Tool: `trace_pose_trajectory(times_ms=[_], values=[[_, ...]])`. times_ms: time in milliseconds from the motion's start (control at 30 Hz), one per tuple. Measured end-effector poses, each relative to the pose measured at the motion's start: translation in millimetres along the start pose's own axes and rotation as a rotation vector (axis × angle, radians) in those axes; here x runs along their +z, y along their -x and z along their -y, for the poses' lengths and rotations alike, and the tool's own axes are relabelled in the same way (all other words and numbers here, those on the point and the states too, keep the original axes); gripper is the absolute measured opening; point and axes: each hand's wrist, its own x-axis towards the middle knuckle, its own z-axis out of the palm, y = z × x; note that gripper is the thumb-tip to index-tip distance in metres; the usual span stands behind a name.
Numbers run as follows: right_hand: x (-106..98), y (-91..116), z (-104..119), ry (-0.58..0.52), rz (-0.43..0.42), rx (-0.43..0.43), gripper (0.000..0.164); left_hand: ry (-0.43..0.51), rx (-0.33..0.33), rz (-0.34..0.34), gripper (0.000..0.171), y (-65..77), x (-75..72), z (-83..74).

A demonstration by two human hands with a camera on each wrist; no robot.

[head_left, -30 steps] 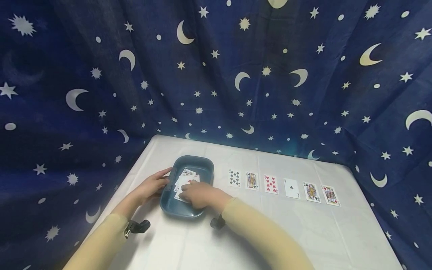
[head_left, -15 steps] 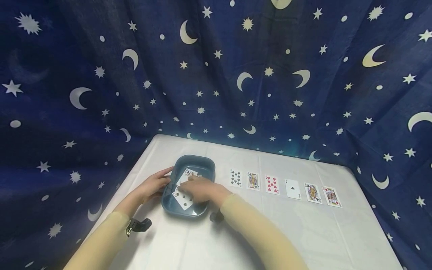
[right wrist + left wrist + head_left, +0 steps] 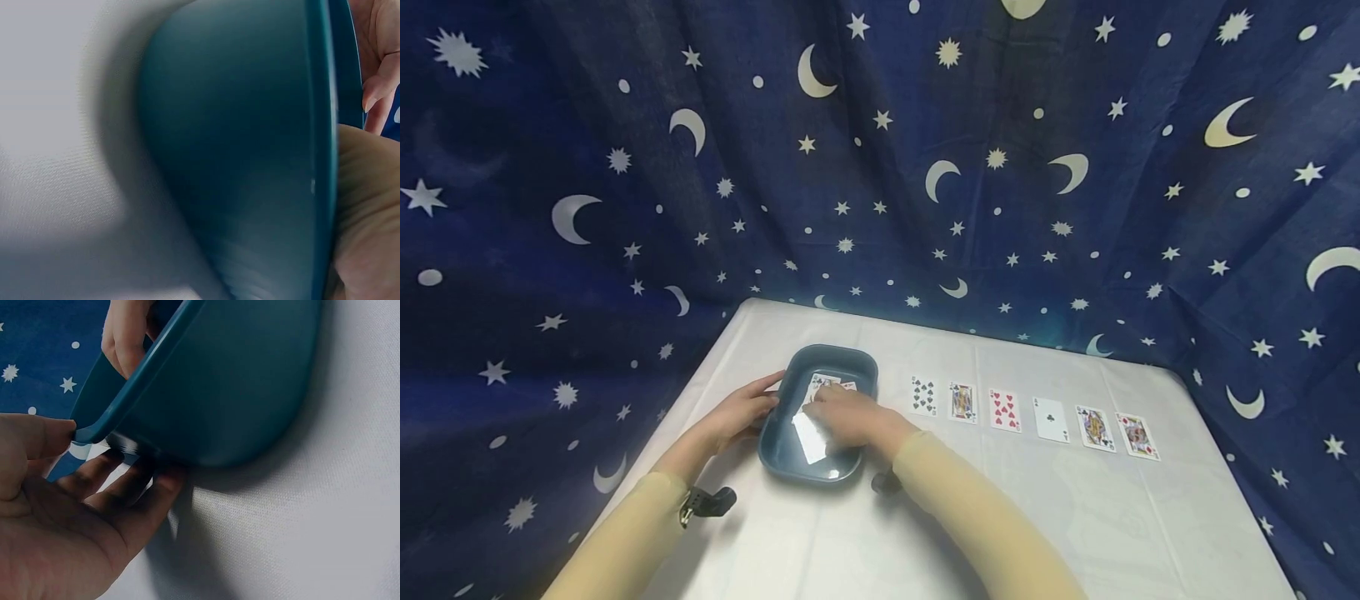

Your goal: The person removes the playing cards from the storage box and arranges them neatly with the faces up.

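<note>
A blue-grey rectangular tub [image 3: 775, 460] stands at the table's left side with several loose playing cards [image 3: 809, 437] in it. My left hand [image 3: 735, 417] holds the tub at its left rim. In the left wrist view one digit of the left hand [image 3: 75, 512] lies on the rim while other fingers bend against the outer wall. My right hand [image 3: 842, 417] reaches down into the tub over the cards, slightly blurred. Its fingertips are hidden, so a grip on a card cannot be made out. In the right wrist view, the right hand [image 3: 369, 212] shows behind the tub wall.
To the right of the tub, playing cards lie face up in a row: a spade card [image 3: 923, 396], a face card [image 3: 962, 402], a heart card [image 3: 1004, 410], an ace of clubs [image 3: 1050, 419] and two more face cards [image 3: 1096, 428]. A white cloth [image 3: 1075, 517] covers the table.
Inside the tub my right hand has shifted the cards about; a card with spades that showed half a second ago now appears mostly white. The left hand and the row stay put.
</note>
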Motion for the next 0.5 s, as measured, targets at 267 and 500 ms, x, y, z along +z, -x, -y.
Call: trace_pose_trajectory(times_ms=[267, 500], values=[[2.7, 0.8, 1.8, 0.104, 0.045, 0.040, 0.085, -0.016, -0.003, -0.007, 0.054, 0.8, 0.2, -0.8], [3.7, 2.7, 5.5, 0.112, 0.076, 0.060, 0.105, -0.023, -0.004, -0.009, 0.055, 0.7, 0.3, -1.2]])
